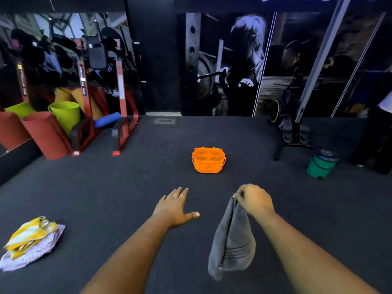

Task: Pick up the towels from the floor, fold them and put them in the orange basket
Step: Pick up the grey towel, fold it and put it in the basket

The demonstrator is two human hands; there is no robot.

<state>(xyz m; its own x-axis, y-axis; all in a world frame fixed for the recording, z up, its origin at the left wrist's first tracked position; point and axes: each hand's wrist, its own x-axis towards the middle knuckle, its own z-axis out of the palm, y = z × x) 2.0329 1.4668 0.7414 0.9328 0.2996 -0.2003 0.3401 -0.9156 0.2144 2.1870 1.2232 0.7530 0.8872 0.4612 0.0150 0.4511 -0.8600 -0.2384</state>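
Towels lie at three stages here, and the task looks barely begun. At far left, a yellow-and-white towel (29, 234) rests crumpled on top of a pale striped towel (36, 253) on the dark floor (118, 187), both unfolded and well apart from the basket. Whether the heap holds only these two cloths cannot be told, and its left edge is blurred.

Toward the middle, the left hand (174, 206) is stretched forward with fingers straight and spread, thumb out, holding nothing.

Further back, the orange basket (208, 160) stands upright on the floor; through its open top only its slotted bottom shows, so it appears to hold no towel yet.

To the right, the right hand (254, 200) has its fingers curled round the top edge of a grey towel (233, 240), which hangs off the floor in loose folds, striped band near its lower end. It looks gathered rather than neatly folded, so folding and placing it seem still to come, along with both towels at left. The fingertips are hidden under the hand.
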